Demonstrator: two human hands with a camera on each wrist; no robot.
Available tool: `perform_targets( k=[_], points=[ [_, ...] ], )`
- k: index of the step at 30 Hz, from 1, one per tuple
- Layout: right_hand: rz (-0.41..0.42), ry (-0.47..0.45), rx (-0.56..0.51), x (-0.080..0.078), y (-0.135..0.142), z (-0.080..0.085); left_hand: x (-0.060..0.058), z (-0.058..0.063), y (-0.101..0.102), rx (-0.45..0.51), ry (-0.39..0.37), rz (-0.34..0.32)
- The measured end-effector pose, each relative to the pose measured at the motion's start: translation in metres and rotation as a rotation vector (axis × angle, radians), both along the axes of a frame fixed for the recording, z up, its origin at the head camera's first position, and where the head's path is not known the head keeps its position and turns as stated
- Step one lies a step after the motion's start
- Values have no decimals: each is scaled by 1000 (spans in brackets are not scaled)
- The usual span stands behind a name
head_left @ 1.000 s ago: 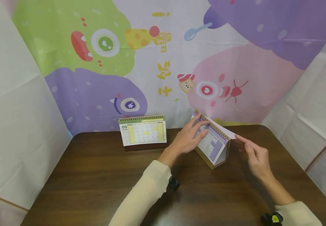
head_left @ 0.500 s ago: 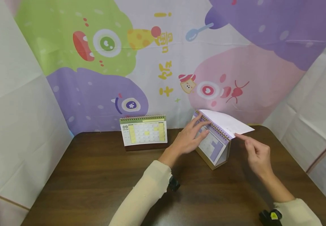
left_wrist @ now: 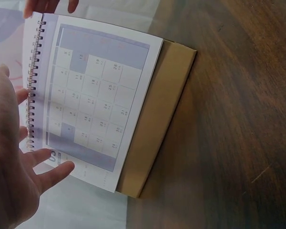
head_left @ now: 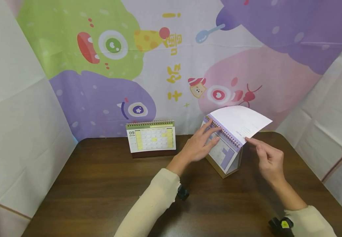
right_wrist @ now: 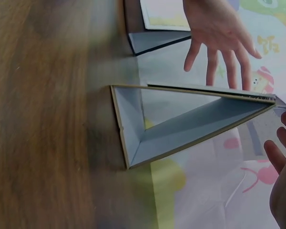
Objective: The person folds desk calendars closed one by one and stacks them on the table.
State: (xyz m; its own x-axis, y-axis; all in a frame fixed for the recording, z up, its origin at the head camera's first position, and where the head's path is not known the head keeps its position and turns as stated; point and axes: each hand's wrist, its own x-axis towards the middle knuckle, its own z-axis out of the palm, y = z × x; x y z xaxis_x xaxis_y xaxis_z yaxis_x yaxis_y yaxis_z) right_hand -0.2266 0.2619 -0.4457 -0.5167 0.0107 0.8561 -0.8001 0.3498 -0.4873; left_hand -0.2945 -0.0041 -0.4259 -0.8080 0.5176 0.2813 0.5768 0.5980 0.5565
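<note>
A purple desk calendar [head_left: 219,151] with a spiral binding stands on its brown triangular base at the table's back right. My left hand [head_left: 199,143] rests its spread fingers on the binding and upper front of the calendar. In the left wrist view those fingers lie along the spiral beside the date grid [left_wrist: 93,95]. One white page [head_left: 239,120] bends up and back behind the binding. My right hand [head_left: 270,159] touches this page's near edge with an extended index finger; its thumb stands apart. The right wrist view shows the base's hollow side [right_wrist: 195,121].
A second desk calendar [head_left: 151,140], green and yellow and marked 09, stands to the left at the table's back edge. Behind the brown wooden table [head_left: 105,197] hangs a cartoon-printed cloth [head_left: 99,92]. White cloth [head_left: 14,115] hangs at the sides.
The calendar page has risen from a thin sliver behind the binding into a wide, curved sheet. My right index finger has shifted slightly up along its edge; the left hand stays on the calendar.
</note>
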Motion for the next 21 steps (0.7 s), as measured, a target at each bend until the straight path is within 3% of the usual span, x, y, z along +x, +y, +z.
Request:
perform_targets(
  k=[13,21],
  points=[
    [90,114,27,-2,-15,8,0,-3,-1,13,15,-27],
    [146,171,40,-3,-21,9,-3,-4,-12,226,23,-57]
  ],
)
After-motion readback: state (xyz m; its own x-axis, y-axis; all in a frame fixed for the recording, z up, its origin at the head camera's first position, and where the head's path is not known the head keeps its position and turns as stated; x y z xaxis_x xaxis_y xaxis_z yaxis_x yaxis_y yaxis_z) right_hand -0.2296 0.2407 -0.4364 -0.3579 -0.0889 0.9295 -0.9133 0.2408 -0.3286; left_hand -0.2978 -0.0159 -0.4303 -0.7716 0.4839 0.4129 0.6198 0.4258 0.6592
